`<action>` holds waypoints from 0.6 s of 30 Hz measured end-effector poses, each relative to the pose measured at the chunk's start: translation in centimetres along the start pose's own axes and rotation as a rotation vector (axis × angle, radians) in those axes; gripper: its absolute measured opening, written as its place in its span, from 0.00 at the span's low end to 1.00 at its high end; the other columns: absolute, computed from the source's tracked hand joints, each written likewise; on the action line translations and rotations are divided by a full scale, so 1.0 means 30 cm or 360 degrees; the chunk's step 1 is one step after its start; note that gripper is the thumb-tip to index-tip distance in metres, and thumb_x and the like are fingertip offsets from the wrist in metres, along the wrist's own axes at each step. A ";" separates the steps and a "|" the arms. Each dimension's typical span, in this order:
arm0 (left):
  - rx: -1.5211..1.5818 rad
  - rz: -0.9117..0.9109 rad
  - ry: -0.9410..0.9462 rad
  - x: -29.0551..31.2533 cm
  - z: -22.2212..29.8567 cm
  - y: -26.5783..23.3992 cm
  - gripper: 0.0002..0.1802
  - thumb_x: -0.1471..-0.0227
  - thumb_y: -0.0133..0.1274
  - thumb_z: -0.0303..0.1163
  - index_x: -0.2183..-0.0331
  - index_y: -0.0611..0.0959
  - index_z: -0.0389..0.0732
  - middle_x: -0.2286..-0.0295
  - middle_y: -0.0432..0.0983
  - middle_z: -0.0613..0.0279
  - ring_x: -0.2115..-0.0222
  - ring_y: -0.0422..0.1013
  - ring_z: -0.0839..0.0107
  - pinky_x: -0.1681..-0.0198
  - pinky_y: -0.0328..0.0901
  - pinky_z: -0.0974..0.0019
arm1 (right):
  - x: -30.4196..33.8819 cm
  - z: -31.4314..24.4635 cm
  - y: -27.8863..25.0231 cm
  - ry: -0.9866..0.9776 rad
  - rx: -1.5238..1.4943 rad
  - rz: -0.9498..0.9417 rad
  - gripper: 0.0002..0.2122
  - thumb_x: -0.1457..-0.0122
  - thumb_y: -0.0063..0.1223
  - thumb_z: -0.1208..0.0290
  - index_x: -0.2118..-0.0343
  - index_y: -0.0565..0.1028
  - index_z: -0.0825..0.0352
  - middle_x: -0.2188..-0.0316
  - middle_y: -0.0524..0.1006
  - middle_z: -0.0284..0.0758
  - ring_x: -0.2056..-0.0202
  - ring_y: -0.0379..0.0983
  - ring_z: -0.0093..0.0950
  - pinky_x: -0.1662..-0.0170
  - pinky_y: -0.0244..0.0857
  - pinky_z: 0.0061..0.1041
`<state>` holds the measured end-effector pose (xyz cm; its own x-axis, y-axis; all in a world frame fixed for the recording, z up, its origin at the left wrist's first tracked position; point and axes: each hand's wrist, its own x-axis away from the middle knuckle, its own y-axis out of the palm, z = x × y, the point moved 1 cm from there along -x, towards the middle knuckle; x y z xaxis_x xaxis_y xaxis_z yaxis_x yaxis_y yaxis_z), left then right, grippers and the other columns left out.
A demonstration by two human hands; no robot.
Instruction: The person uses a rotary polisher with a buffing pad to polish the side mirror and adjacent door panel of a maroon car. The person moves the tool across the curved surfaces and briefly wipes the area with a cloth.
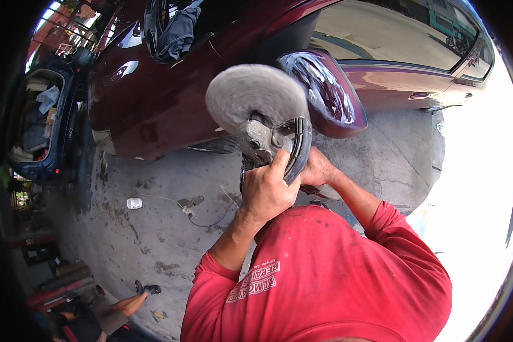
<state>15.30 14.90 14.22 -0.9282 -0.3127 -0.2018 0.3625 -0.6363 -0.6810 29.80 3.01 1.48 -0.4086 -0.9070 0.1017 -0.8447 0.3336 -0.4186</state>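
Note:
A car polisher [259, 139] with a round, grey-white woolly pad [250, 94] is held up in both my hands. The pad's edge is blurred as if spinning. My left hand [269, 191] wraps round the front of the tool beside its curved handle. Behind it, my right hand [320, 169] is closed on the rear part, its fingers partly hidden. Just right of the pad is the dark red side mirror [354, 108] of a car, its cover smeared with white streaks. Whether pad and mirror touch I cannot tell.
The dark red car [154, 108] spans the far side, a grey cloth [179, 37] on it. A cord [211, 225] and a white tub [134, 203] lie on the stained concrete. At left stands a blue car [62, 131] with its back open; another person's legs [132, 303] show lower left.

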 end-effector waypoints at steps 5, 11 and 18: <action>-0.0181 0.0059 -0.0125 -0.163 -0.086 -0.085 0.14 0.47 0.66 0.29 0.63 0.76 0.38 0.76 0.81 0.45 0.70 0.81 0.38 0.69 0.72 0.45 | -0.241 -0.008 0.001 -0.0218 -0.0255 0.0073 0.42 0.60 0.77 0.51 0.43 0.73 0.71 0.54 0.83 0.51 0.50 0.82 0.45 0.44 0.71 0.42; -0.0036 0.0044 -0.0052 -0.102 -0.059 -0.071 0.14 0.48 0.66 0.27 0.62 0.77 0.38 0.76 0.80 0.44 0.70 0.81 0.39 0.69 0.73 0.47 | -0.152 -0.020 -0.011 -0.0301 -0.0095 0.0131 0.43 0.61 0.77 0.50 0.44 0.73 0.71 0.56 0.83 0.53 0.53 0.81 0.52 0.47 0.71 0.46; 0.0132 -0.0200 -0.0042 0.102 0.049 0.054 0.15 0.48 0.65 0.27 0.62 0.75 0.39 0.78 0.80 0.46 0.73 0.81 0.39 0.71 0.73 0.44 | 0.164 0.057 0.040 -0.0022 0.0191 -0.0017 0.44 0.60 0.76 0.45 0.43 0.74 0.70 0.54 0.83 0.55 0.50 0.79 0.56 0.45 0.71 0.50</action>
<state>13.17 11.89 13.53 -0.9645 -0.2448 -0.0991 0.2503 -0.7275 -0.6388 27.38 -1.50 -0.07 -0.3945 -0.9140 0.0948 -0.8012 0.2916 -0.5226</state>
